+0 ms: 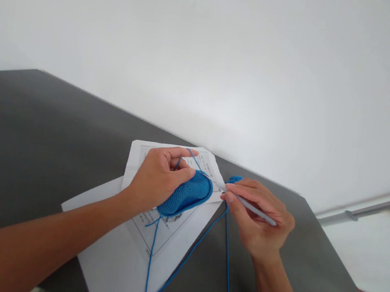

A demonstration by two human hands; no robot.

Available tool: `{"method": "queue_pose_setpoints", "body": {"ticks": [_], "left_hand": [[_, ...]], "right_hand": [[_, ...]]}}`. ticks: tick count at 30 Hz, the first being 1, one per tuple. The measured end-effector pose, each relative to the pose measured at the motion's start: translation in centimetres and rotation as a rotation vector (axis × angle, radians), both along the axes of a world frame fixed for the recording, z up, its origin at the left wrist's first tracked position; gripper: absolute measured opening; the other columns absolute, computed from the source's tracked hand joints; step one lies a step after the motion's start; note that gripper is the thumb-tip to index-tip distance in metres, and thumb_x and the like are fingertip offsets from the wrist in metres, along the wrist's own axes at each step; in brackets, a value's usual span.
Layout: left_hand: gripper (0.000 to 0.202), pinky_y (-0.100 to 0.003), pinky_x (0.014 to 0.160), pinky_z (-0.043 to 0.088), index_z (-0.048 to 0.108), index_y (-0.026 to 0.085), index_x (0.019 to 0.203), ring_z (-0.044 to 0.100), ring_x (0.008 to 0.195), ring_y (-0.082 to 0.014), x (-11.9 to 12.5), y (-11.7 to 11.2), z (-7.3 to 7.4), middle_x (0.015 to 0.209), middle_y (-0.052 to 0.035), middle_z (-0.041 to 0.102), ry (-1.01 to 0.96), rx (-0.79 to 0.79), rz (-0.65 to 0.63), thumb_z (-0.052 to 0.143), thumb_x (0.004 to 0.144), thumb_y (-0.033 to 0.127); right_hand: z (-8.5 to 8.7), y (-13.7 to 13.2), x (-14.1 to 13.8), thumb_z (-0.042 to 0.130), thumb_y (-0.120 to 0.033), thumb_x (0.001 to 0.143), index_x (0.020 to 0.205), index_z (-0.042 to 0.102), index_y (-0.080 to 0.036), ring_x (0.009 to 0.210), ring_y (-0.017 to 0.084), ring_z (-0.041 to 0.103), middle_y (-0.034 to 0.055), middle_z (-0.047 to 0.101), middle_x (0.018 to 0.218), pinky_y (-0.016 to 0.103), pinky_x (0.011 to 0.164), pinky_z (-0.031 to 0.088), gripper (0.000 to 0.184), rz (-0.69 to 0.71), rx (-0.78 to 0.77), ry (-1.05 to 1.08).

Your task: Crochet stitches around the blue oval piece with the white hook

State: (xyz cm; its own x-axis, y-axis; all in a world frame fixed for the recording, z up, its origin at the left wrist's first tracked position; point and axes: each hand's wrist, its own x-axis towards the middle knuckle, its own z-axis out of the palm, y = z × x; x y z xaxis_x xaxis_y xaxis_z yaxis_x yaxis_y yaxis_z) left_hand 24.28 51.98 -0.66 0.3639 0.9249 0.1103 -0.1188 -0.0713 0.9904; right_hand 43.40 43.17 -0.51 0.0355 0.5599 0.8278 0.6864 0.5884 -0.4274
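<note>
The dark table (37, 144) spreads wide to the left of the hands, its far edge meeting the white wall (229, 50). Two overlapping paper sheets (118, 260) lie at the middle. Above them the left hand (157, 177) has its grip closed on a blue crocheted piece (188, 194). The right hand (261, 217) pinches a grey crochet hook (254, 210), tip at the piece's rim. Yarn strands (188, 255) trail toward the person

Bare table (38, 135) is lying open left of the paper sheets (111, 259) and behind them up to the wall (229, 50). Between the left hand (156, 179) and right hand (260, 221), the crochet piece (188, 195) and hook (245, 203) are bridging the gap, and yarn strands (183, 259) are trailing across the near edge. A yarn ball (235, 179) is crowding the right hand's far side.
</note>
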Motion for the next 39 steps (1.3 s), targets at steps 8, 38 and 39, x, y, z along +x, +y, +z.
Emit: {"method": "queue_pose_setpoints", "body": {"ticks": [8, 38, 39], "left_hand": [[0.05, -0.025, 0.054, 0.04, 0.072, 0.007, 0.128, 0.052, 0.056, -0.0107, 0.0, -0.6, 0.3, 0.075, -0.0025, 0.076, 0.146, 0.186, 0.087, 0.07, 0.082, 0.026], [0.063, -0.022, 0.062, 0.055, 0.075, 0.013, 0.12, 0.068, 0.064, -0.0117, 0.2, -0.6, 1.2, 0.076, -0.0022, 0.077, -0.302, -0.359, -0.207, 0.097, 0.063, 0.027], [0.063, -0.022, 0.063, 0.056, 0.076, 0.013, 0.119, 0.068, 0.065, -0.0124, 0.1, -0.6, 1.4, 0.077, -0.0028, 0.078, -0.307, -0.374, -0.222, 0.097, 0.062, 0.027]], "right_hand": [[-0.3, 0.1, -0.2, 0.078, -0.003, 0.082, 0.099, 0.08, -0.025, 0.075, 0.015, 0.072, 0.0005, 0.078, 0.083, 0.027, 0.063, 0.059, 0.028, -0.018, 0.042, -0.058], [-1.8, -0.4, -3.8, 0.073, 0.002, 0.086, 0.115, 0.073, -0.014, 0.084, 0.017, 0.074, 0.0093, 0.076, 0.095, 0.031, 0.077, 0.063, 0.034, -0.224, 0.282, -0.311], [-1.8, -0.4, -3.7, 0.074, 0.002, 0.085, 0.116, 0.074, -0.014, 0.084, 0.017, 0.074, 0.0092, 0.076, 0.095, 0.03, 0.077, 0.063, 0.034, -0.23, 0.291, -0.329]]}}
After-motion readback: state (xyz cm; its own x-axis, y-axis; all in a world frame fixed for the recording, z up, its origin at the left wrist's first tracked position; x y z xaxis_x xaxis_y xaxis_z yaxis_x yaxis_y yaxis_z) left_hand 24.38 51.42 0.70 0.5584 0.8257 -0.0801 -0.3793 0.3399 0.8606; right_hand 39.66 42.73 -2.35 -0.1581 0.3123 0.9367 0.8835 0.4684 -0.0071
